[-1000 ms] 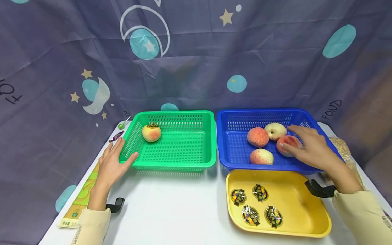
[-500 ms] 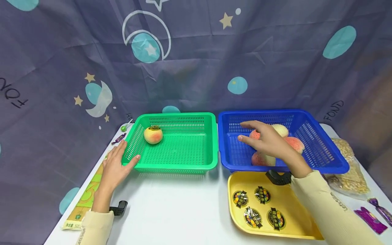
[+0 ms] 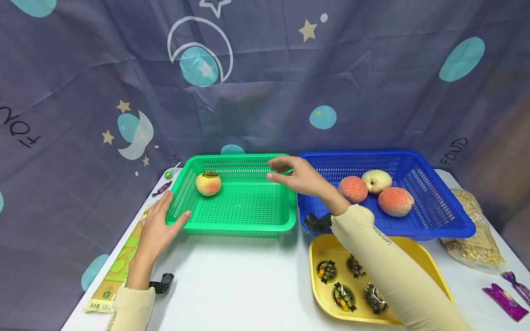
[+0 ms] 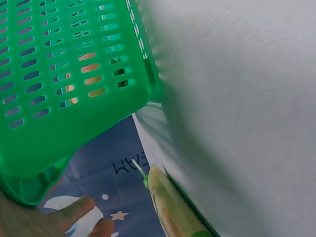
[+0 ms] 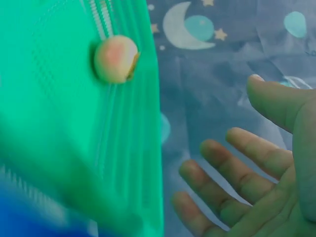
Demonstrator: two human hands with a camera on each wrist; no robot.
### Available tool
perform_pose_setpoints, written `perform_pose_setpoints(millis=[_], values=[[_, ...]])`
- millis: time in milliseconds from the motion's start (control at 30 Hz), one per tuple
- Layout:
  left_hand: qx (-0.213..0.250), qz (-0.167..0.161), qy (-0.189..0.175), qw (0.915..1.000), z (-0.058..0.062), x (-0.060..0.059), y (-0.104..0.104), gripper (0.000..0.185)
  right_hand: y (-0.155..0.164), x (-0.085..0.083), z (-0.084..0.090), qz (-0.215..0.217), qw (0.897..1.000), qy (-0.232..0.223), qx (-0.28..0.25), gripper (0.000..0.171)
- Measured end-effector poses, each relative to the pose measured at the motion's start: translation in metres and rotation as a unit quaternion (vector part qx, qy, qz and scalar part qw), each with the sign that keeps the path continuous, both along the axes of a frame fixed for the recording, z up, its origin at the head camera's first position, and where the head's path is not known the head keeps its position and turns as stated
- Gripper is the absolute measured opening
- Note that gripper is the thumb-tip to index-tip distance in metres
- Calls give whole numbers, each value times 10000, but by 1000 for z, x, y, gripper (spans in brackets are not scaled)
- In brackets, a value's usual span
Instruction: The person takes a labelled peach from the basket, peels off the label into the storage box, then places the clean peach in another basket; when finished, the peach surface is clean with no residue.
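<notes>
My left hand [image 3: 159, 230] is at the left front corner of the green basket [image 3: 232, 227], fingers extended outside the rim and thumb toward it. One peach [image 3: 209, 185] with a black-and-gold label sits in this basket's far left; it shows in the right wrist view too. Over the basket's right end hovers my right hand [image 3: 302, 177], loosely bent and holding nothing. Several peaches [image 3: 395, 201] lie in the blue basket [image 3: 451, 232] at right, one mostly behind the right forearm. Round labels [image 3: 343, 296] lie in the yellow tray [image 3: 331, 248], partly covered by the sleeve.
A bag of grains [image 3: 476, 230] lies right of the blue basket, with purple wrapped candies [image 3: 505, 301] nearer. Left of the green basket are a lollipop [image 3: 168, 174], a dark wrapped candy [image 3: 162, 188] and a long packet [image 3: 112, 276]. A patterned curtain [image 3: 265, 92] hangs behind.
My empty right hand has moved left from above the peaches in the blue basket to the green basket's right end. The left hand stays at its corner; the head view has shifted slightly.
</notes>
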State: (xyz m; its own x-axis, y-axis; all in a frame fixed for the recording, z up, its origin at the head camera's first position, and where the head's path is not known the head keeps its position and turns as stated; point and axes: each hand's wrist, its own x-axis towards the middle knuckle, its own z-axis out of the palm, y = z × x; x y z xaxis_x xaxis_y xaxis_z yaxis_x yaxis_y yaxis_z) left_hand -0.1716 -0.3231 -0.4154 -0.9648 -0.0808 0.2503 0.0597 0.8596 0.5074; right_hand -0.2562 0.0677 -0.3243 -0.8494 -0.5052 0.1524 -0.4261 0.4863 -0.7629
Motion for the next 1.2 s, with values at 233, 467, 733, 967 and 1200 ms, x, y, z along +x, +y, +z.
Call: perform_pose_setpoints(millis=[233, 467, 733, 967, 1200], values=[[50, 17, 23, 10000, -2, 1, -1, 85, -47, -10, -16, 96, 9980, -429, -451, 40], [233, -36, -1, 9997, -2, 1, -1, 83, -68, -18, -28, 36, 9919, -932, -860, 38], [372, -102, -36, 9992, -2, -1, 0, 82, -80, -26, -34, -59, 9894, -1154, -880, 40], [402, -105, -61, 9991, -1, -4, 2, 81, -92, -29, -36, -55, 9894, -1206, -803, 41], [404, -109, -111, 9991, 0, -2, 4, 81, -111, -36, -42, -179, 9868, -1348, -881, 42]])
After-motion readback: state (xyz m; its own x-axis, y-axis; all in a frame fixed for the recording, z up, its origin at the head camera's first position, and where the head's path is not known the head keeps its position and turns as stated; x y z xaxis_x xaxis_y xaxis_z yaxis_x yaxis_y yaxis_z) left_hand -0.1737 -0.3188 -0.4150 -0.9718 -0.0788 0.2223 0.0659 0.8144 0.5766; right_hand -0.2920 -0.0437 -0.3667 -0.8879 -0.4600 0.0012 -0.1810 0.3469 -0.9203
